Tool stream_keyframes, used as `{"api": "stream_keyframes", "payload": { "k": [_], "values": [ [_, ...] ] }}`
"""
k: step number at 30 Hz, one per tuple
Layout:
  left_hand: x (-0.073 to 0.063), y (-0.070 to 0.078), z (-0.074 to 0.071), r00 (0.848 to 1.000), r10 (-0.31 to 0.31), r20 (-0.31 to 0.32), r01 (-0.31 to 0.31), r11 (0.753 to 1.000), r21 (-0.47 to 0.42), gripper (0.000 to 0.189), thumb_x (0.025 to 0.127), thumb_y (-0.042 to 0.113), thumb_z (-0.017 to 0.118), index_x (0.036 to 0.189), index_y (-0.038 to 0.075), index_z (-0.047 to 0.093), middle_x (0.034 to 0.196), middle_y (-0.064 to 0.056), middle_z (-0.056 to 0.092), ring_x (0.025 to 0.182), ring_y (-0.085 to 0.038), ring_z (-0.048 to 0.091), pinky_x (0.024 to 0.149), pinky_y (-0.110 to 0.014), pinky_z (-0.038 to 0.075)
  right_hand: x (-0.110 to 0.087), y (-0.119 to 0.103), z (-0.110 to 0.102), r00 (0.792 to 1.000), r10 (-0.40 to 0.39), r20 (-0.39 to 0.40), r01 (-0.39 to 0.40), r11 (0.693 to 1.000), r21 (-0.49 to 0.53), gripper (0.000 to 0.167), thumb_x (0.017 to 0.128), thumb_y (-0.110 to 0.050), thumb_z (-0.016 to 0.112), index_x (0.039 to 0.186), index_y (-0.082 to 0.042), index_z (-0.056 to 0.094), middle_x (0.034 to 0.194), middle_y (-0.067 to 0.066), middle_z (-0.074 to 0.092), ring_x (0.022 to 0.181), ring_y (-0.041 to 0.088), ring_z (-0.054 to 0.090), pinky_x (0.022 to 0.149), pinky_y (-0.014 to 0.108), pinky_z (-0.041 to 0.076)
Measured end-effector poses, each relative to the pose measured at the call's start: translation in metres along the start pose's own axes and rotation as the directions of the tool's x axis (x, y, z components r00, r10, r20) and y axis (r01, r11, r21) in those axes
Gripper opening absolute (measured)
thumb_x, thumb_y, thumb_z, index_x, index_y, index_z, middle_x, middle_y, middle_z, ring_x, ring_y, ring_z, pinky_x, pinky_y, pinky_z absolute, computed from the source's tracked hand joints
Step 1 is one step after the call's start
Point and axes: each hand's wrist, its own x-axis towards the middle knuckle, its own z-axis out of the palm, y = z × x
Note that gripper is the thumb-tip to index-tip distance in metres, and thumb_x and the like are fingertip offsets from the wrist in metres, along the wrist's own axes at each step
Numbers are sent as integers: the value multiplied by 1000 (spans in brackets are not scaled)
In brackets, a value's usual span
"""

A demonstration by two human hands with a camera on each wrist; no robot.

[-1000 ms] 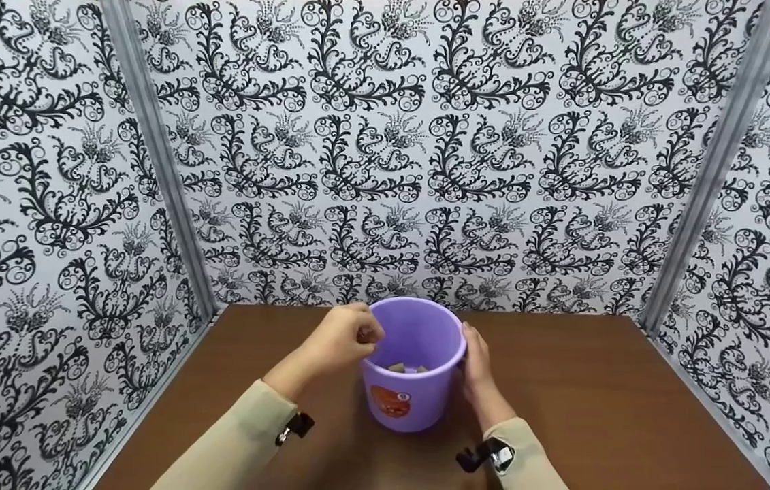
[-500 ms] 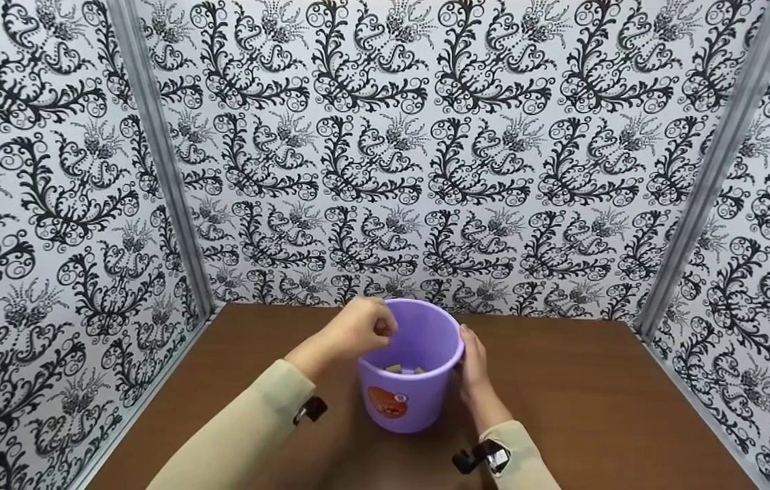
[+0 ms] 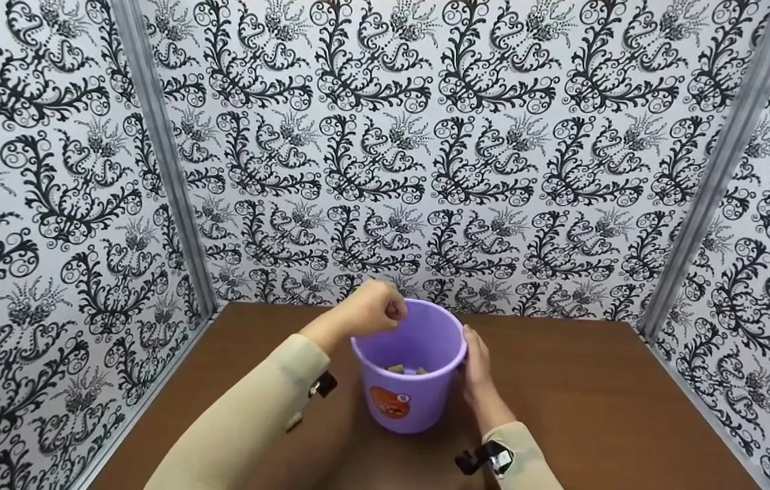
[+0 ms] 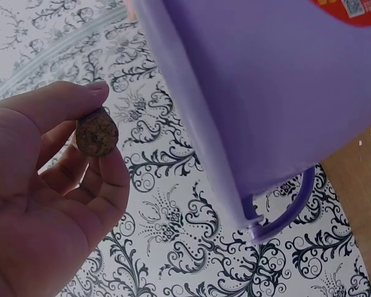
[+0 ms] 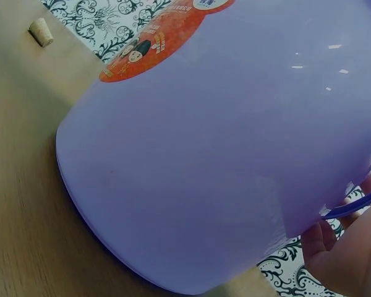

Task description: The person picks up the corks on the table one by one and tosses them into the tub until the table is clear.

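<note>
A purple bucket with an orange sticker stands upright on the brown table. My left hand is above the bucket's left rim. In the left wrist view it pinches a cork between thumb and fingers, with one round end showing. My right hand holds the bucket at its right side, close to the rim. There, the right wrist view shows fingers beside the blue-purple handle. Several corks lie on the bucket's bottom, partly hidden by the front wall.
Another cork lies on the table, left of the bucket and partly behind the left sleeve in the head view. The brown table is enclosed at the back and sides by white walls with a black scroll pattern.
My left hand has moved right and up, from beside the bucket's rim to over it. A cork on the table has come into sight by the left sleeve. My right hand stays put.
</note>
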Motion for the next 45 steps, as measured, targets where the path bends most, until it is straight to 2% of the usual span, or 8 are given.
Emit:
{"api": "stream_keyframes", "payload": {
  "k": [4, 9, 16, 22, 29, 36, 40, 45],
  "values": [
    [11, -4, 1, 999, -32, 38, 33, 999, -20, 30, 82, -7, 73, 107, 7, 82, 104, -8, 79, 92, -17, 71, 80, -23, 61, -1, 1, -3, 1000, 5, -6, -5, 1000, 7, 47, 114, -30, 41, 135, 7, 59, 115, 11, 71, 105, 25, 67, 100, 46, 55],
    [17, -2, -5, 995, -76, 70, 80, 996, -50, 30, 82, -8, 75, 108, 6, 81, 106, -9, 79, 92, -19, 73, 80, -25, 63, 2, 0, -1, 1000, -6, 1, 6, 1000, -4, 47, 114, -32, 41, 134, 5, 62, 114, 8, 72, 103, 21, 68, 96, 40, 56],
    [20, 0, -6, 995, -5, 103, 7, 1000, -11, 22, 83, -3, 78, 102, 7, 82, 103, -7, 80, 90, -18, 75, 79, -24, 63, 3, 3, 1, 1000, -2, -9, 2, 1000, 13, 43, 112, -30, 42, 127, 3, 65, 108, 7, 73, 100, 21, 67, 95, 41, 54],
    [16, 1, 5, 990, -23, 141, 30, 998, -46, 24, 83, -3, 77, 103, 10, 81, 103, -6, 79, 90, -16, 74, 80, -24, 62, 2, 6, 3, 1000, -1, 10, 1, 1000, 28, 40, 112, -28, 41, 125, -1, 67, 108, 5, 73, 100, 19, 67, 94, 38, 54],
    [20, 11, 9, 993, -32, 117, 34, 999, -21, 26, 85, -4, 77, 107, 9, 81, 108, -7, 79, 95, -18, 74, 82, -24, 62, 4, 4, 0, 1000, -25, 3, 25, 999, 22, 34, 112, -28, 42, 123, -4, 64, 107, 0, 69, 100, 16, 64, 92, 34, 53],
    [22, 16, 22, 993, 14, 120, -12, 1000, -14, 26, 87, 1, 78, 112, 8, 81, 108, -6, 78, 96, -17, 74, 82, -23, 61, 0, 1, -4, 1000, -28, 1, 28, 1000, -1, 33, 113, -23, 39, 126, -1, 61, 107, -3, 66, 100, 14, 61, 91, 33, 52],
    [19, 16, 27, 998, 5, 68, -4, 1000, -15, 25, 89, 7, 79, 114, 8, 80, 111, -6, 76, 101, -21, 73, 85, -25, 61, -1, 2, -4, 1000, -20, 20, 20, 1000, -7, 37, 113, -25, 39, 129, 1, 60, 108, 0, 68, 101, 16, 63, 93, 36, 53],
    [13, 17, 23, 999, 20, 27, -20, 1000, 7, 21, 89, 13, 81, 110, 10, 79, 113, -10, 73, 103, -22, 68, 89, -29, 60, 3, 2, -2, 1000, -22, 22, 22, 1000, 9, 39, 113, -28, 39, 128, 1, 61, 107, 3, 69, 100, 19, 64, 93, 40, 52]
  ]
}}
